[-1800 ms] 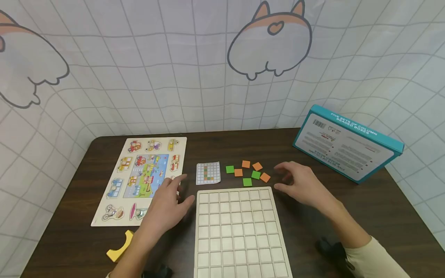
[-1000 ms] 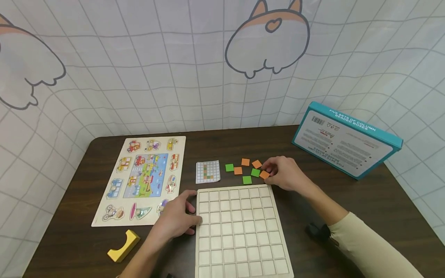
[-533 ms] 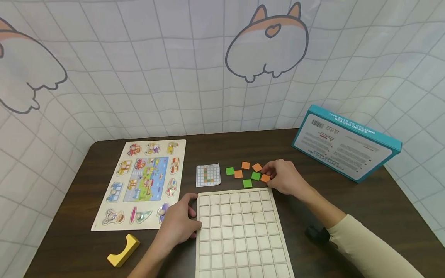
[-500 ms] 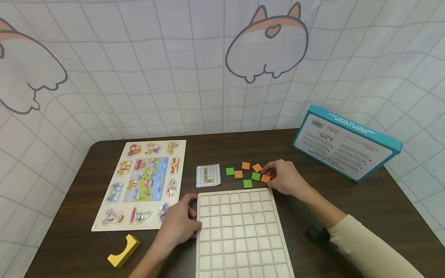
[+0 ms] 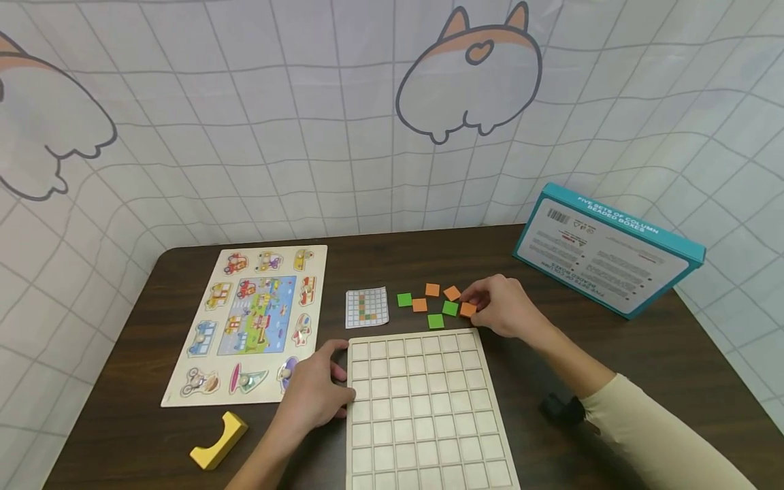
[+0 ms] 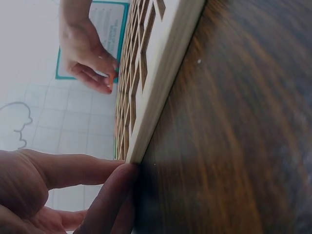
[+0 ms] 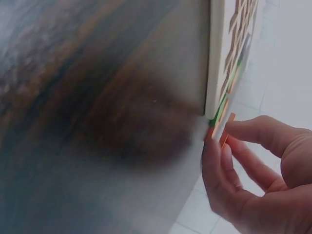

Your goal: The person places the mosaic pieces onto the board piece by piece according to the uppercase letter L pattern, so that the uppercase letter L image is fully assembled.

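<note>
Right hand [image 5: 505, 307] pinches orange tile [image 5: 468, 309] mid-frame, pickup step; left hand [image 5: 318, 395] rests relaxed against grid board [image 5: 422, 408]; next likely lift clear without nudging neighbours.

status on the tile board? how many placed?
Done: nothing placed; every cell of the pale wooden grid board is empty. In hand: the right hand pinches one orange square tile at the loose pile, while the left hand steadies the board's left edge. Left: the other orange tiles and green tiles lie on the dark table, beside the small pattern card.
</note>
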`<state>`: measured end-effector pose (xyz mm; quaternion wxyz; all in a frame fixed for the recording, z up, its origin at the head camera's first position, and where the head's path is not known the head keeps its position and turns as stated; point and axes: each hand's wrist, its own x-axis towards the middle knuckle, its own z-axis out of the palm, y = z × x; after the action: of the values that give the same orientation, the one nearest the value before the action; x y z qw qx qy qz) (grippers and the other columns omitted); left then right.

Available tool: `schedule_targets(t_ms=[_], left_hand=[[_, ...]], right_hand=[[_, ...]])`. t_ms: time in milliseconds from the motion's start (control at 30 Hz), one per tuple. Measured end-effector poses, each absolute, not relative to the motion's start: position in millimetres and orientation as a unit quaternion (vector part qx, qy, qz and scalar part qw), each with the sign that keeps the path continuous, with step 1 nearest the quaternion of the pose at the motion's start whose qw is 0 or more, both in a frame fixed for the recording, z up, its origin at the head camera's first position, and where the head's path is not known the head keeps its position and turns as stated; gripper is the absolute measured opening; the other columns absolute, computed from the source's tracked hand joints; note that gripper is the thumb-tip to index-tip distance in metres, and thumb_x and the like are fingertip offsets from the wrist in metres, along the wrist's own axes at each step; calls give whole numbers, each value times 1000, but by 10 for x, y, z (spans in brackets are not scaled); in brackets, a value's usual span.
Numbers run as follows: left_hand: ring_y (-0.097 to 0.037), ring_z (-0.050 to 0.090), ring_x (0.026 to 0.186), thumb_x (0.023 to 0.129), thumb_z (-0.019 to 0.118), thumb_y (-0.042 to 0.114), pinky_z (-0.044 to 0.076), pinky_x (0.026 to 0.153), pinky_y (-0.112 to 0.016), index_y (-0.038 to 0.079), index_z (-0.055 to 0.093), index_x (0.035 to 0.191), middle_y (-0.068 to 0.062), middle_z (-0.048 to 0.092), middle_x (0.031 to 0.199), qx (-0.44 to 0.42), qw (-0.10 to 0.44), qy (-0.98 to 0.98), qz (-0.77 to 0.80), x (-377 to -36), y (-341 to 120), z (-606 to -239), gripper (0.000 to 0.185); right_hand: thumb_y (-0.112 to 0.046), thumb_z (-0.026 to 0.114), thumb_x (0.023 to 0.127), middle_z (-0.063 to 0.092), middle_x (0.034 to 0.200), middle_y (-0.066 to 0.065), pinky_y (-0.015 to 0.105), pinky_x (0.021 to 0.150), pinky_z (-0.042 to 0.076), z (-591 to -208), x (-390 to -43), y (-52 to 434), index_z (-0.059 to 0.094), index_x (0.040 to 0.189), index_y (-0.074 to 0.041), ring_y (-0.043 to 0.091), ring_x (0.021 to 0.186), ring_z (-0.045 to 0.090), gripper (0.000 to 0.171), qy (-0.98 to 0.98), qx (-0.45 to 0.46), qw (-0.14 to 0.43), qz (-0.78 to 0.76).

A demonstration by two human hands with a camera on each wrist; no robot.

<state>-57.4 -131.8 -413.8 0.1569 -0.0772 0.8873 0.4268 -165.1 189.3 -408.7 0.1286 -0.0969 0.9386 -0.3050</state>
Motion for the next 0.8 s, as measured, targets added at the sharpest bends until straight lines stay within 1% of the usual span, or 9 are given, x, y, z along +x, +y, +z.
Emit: schedule_targets(t_ms=[133,267,467,800], left_hand=[[-17,63,51,75,78,-8,57,45,-30,6,54,144,-11,60,93,-78,157,886,430,-568,-1317,-4137,75],[-17,63,53,75,78,-8,57,46,-30,6,54,144,-11,60,93,-78,157,884,433,-563,-1318,-4140,75],[-17,63,52,75,78,-8,57,46,-30,7,54,144,-11,60,93,-78,158,885,430,-560,-1317,-4150,75],[-18,64,52,74,77,-9,58,46,-30,6,54,144,-11,61,93,-76,153,883,437,-570,-1314,-4150,75]], right_hand=[[-2,79,83,71,98,6,36,78,55,-4073,-1639,1892,79,112,-9,21,89,62,30,936,-105,123,-312],[-1,77,83,72,98,6,34,76,55,-4053,-1617,1872,79,112,-8,20,88,63,30,933,-114,120,-319],[0,75,83,73,100,7,34,77,56,-4034,-1574,1824,79,112,-7,20,90,63,31,929,-122,118,-328],[3,73,81,71,102,4,32,75,54,-3975,-1501,1712,80,110,-11,18,88,62,33,922,-143,111,-343]])
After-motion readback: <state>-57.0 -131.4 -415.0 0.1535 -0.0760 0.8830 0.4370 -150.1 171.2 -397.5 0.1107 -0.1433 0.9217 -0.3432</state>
